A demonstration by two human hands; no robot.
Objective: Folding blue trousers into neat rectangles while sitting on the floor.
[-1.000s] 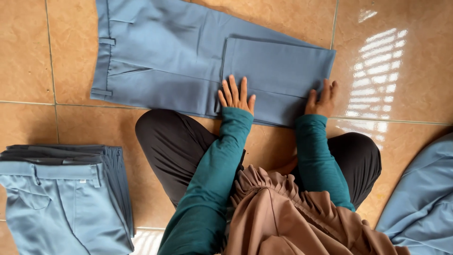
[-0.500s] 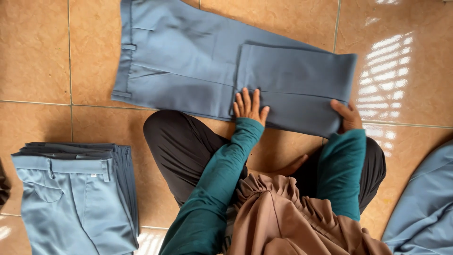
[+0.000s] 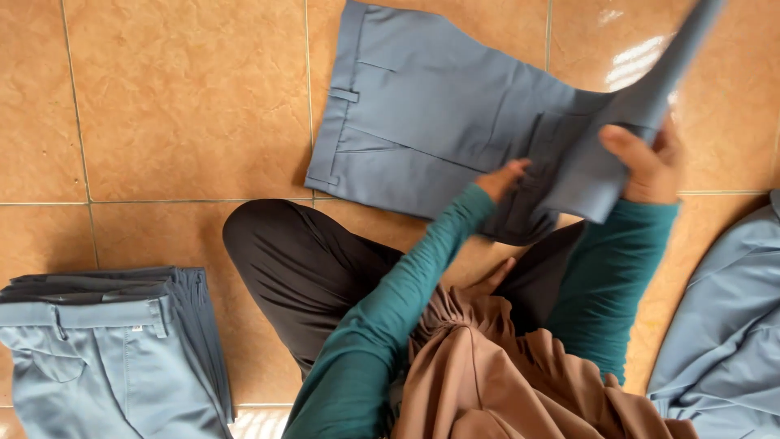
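While 2 hands (image 3: 569, 167) lift 1 trouser pair (image 3: 439, 138), 1 folded stack (image 3: 114, 349) sits nearby.

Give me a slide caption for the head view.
Seated on a tiled floor, right hand lifts the folded end of blue trousers; left hand underneath.

Slate-blue trousers (image 3: 422, 138) spread over glossy tan-orange floor tiles (image 3: 187, 106) with pale mottling and thin grey grout lines. Near left, a stack of folded trousers (image 3: 106, 349) shows a light blue pair on top and darker grey-blue layers beneath, while lighter blue cloth (image 3: 723, 325) sits at the near right. Both sleeves (image 3: 406, 301) are deep teal, the legs (image 3: 301, 268) black, the draped scarf (image 3: 504, 382) plain brown.
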